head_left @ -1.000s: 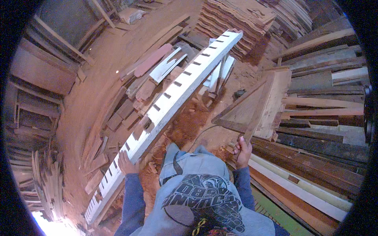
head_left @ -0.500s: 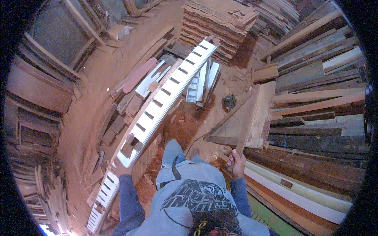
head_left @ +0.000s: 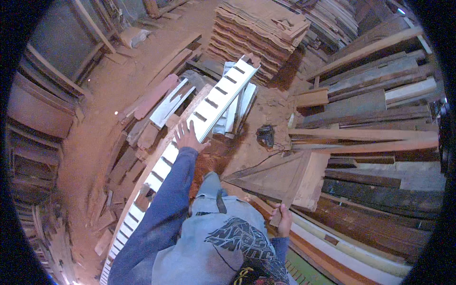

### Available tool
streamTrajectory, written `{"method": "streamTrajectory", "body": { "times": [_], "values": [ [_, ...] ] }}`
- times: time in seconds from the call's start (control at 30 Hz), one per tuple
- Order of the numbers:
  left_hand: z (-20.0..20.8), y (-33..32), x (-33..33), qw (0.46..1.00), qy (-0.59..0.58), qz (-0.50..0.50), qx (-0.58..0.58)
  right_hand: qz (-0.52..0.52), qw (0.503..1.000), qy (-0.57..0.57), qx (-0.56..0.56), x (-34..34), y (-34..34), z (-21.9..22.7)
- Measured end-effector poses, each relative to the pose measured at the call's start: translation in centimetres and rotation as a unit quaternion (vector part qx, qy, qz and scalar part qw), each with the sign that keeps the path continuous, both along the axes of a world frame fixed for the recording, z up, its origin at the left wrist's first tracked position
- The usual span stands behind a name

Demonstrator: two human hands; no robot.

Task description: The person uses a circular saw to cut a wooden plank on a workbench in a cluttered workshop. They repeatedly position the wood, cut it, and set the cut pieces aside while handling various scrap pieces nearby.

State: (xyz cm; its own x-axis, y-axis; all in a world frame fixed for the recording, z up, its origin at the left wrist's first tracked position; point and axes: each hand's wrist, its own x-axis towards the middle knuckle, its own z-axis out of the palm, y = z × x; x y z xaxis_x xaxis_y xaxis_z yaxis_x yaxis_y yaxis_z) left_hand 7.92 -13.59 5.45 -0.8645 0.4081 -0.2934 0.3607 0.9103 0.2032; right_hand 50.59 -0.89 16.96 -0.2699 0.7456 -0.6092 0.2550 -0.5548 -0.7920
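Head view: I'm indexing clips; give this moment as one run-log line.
left hand: spread on long white slotted beam; right hand: gripping brown wooden bar; beyond beam: wavy-edged brown stack

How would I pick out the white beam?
Find the big stack of wavy reddish-brown sheets near the top. From just below it, a long white beam slants down to the lower left, under the spread left hand. A row of short dark slots sets it apart from the shorter white board on its left.
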Motion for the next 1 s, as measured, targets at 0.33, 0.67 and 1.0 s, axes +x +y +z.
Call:
{"method": "streamTrajectory", "body": {
  "times": [0.33, 0.67, 1.0],
  "values": [
    [-2.9, 3.5, -3.6, 0.997, -0.018, 0.04, 0.058, -0.094, 0.994, 0.045, -0.044, -8.4, 2.9, -0.3],
    [-0.7, 3.5, -3.1, 0.995, -0.024, 0.073, 0.065, -0.068, 0.989, 0.082, -0.099, -11.8, 10.6, 1.0],
    [-2.4, 0.3, -2.8, 0.997, -0.01, 0.072, 0.036, 0.011, 0.993, 0.067, -0.091, -16.0, 18.3, 2.5]
  ]
}}
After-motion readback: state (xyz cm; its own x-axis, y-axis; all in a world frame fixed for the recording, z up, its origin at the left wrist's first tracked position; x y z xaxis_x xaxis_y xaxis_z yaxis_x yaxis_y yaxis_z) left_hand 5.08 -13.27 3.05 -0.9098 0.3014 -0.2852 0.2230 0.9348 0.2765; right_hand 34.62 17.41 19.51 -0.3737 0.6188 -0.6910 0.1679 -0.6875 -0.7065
